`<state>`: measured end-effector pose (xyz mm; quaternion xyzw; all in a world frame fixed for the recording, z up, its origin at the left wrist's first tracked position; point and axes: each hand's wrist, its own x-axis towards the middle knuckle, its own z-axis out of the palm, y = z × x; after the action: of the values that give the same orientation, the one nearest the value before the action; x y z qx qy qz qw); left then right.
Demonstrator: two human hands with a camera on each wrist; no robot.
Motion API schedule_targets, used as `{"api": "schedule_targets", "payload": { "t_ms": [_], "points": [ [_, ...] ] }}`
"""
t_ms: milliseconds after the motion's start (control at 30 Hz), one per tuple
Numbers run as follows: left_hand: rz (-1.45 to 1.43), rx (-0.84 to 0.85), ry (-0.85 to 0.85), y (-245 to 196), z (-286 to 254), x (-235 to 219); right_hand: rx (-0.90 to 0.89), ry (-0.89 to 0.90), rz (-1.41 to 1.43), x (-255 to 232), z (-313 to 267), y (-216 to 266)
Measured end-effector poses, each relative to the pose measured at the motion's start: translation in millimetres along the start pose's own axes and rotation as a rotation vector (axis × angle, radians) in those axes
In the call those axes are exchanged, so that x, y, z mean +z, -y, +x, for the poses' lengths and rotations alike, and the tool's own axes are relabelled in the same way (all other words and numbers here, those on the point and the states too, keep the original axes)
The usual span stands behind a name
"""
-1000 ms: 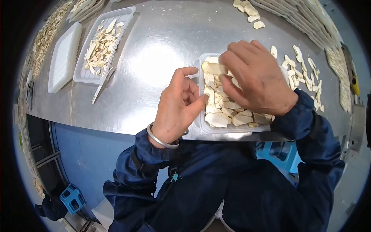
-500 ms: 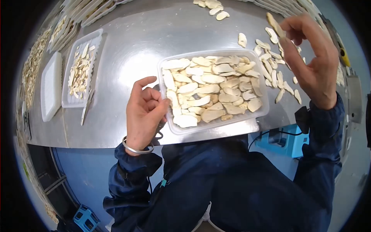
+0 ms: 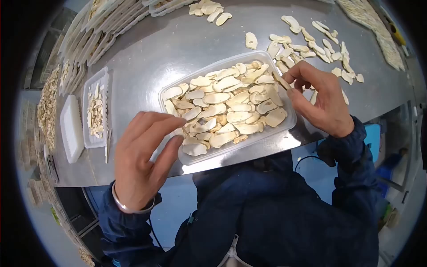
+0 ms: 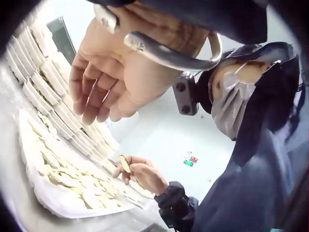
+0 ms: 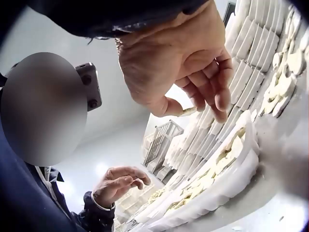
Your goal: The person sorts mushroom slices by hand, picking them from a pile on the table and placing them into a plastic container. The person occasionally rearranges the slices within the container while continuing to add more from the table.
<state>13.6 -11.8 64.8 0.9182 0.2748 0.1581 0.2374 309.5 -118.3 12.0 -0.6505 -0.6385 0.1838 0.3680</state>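
A clear plastic tray (image 3: 291, 123) holds overlapping pale mushroom slices (image 3: 218, 98), laid mostly lengthwise in rows. At its right edge, my right hand (image 3: 324, 100) pinches a single slice (image 3: 281, 81) between thumb and fingertips, held edge-up. The right wrist view shows the pinched slice (image 5: 188, 111) at the thumb tip. Over the tray's left side is my left hand (image 3: 143, 155), its thumb and fingers apart with nothing between them. In the left wrist view the left hand's fingers (image 4: 99, 92) hang loosely bent above the tray.
Loose slices (image 3: 307, 51) lie scattered beyond the tray on the right, with a small pile (image 3: 209, 8) at the back. To the left are a smaller tray (image 3: 106, 75) of bits, a knife (image 3: 107, 147) and a white tray (image 3: 72, 129). Stacked filled trays (image 3: 102, 33) line the back left.
My right hand went from above the tray out to the loose slices, and has come back to the tray's right edge with one slice. My left hand has left the tray's left rim.
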Motion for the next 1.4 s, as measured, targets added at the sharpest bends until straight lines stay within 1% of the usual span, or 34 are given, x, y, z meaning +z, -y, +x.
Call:
{"api": "schedule_targets", "payload": {
  "t_ms": [100,133,233,267,367,467,567,700,900,1000,1100,1400],
  "points": [
    [0.087,0.037,0.062,-5,31,7,-0.008,-0.048,0.022,-5,-5,-2],
    [0.064,0.079,0.024,-3,42,15,-0.016,-0.079,0.015,-6,-7,-4],
    [0.060,0.090,0.116,-6,76,32,-0.012,-0.161,-0.032,-11,-23,-12],
    [0.064,0.112,0.119,-4,86,43,-0.015,-0.188,-0.049,-11,-29,-15],
    [0.110,0.178,0.177,0,108,68,0.037,-0.282,-0.044,-6,-49,-20],
    [0.139,0.167,0.218,2,121,83,0.072,-0.344,0.002,1,-65,-24],
    [0.167,0.127,0.269,-2,128,88,0.063,-0.395,0.012,6,-71,-26],
    [0.125,0.046,0.302,0,131,91,0.029,-0.396,0.002,6,-70,-28],
    [0.126,0.030,0.270,4,131,95,0.015,-0.389,0.001,6,-66,-30],
    [0.125,0.049,0.263,5,132,95,0.021,-0.386,-0.008,5,-66,-30],
    [0.124,0.016,0.300,4,133,94,0.015,-0.386,-0.020,5,-66,-31],
    [0.113,0.005,0.287,3,136,96,0.037,-0.393,-0.026,4,-67,-32]
  ]
}}
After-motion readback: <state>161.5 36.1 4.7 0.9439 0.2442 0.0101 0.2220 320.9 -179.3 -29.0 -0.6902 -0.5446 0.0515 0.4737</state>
